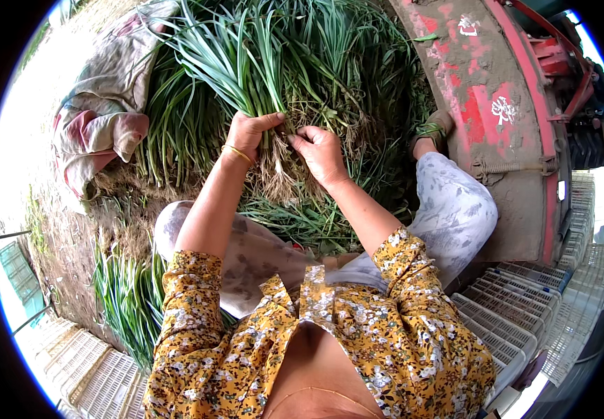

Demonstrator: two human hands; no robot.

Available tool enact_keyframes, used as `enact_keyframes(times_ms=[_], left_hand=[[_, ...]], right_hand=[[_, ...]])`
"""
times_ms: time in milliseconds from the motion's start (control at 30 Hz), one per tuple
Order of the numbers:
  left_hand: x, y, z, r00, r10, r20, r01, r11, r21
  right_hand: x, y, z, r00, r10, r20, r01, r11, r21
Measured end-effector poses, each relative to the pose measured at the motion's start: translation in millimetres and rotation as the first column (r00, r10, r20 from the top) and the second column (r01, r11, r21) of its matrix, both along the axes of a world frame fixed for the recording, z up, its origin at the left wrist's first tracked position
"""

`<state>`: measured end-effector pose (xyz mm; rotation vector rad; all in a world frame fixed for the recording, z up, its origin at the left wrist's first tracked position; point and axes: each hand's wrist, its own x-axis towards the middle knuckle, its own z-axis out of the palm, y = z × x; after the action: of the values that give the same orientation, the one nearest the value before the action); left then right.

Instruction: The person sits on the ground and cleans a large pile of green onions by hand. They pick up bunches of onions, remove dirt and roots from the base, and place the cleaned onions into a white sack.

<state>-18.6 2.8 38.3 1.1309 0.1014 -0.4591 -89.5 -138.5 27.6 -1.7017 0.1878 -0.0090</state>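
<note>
My left hand (pixel 252 133), with a yellow bangle at the wrist, is closed around a bunch of green leafy stalks with pale stringy roots, like garlic chives or young leeks (pixel 239 73). The leaves fan out up and to the left, and the roots (pixel 279 175) hang below the fist. My right hand (pixel 320 152) is just right of the bunch, its thumb and forefinger pinched together at the base of the stalks near the roots. Whatever lies between those fingertips is too small to tell.
A large heap of the same plants (pixel 333 57) lies ahead. Left are a stained cloth (pixel 105 99) and another bundle (pixel 129 298). Loose leaves (pixel 307 220) lie between my legs. A muddy red metal machine panel (pixel 490 105) stands right; plastic crates (pixel 511 309) are stacked lower right and lower left.
</note>
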Motion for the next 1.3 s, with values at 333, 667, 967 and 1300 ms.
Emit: enact_keyframes(times_ms=[333, 667, 967, 1300], left_hand=[[3, -1, -4, 0.994, 0.003, -0.107, -0.004, 1.000, -0.011], [13, 9, -7, 0.999, -0.022, 0.039, 0.018, 0.996, 0.083], [9, 6, 0, 0.998, -0.043, -0.035, 0.044, 0.999, 0.030], [24, 25, 1, 0.995, 0.053, 0.081, -0.056, 0.998, 0.042]], right_hand=[[9, -4, -12, 0.998, -0.013, -0.058, 0.029, 0.956, 0.291], [-10, -2, -6, 0.968, 0.108, 0.226, -0.009, 0.918, -0.397], [19, -2, -2, 0.976, 0.139, -0.167, -0.067, 0.923, 0.378], [-54, -43, -13, 0.976, 0.211, -0.057, -0.216, 0.893, -0.394]])
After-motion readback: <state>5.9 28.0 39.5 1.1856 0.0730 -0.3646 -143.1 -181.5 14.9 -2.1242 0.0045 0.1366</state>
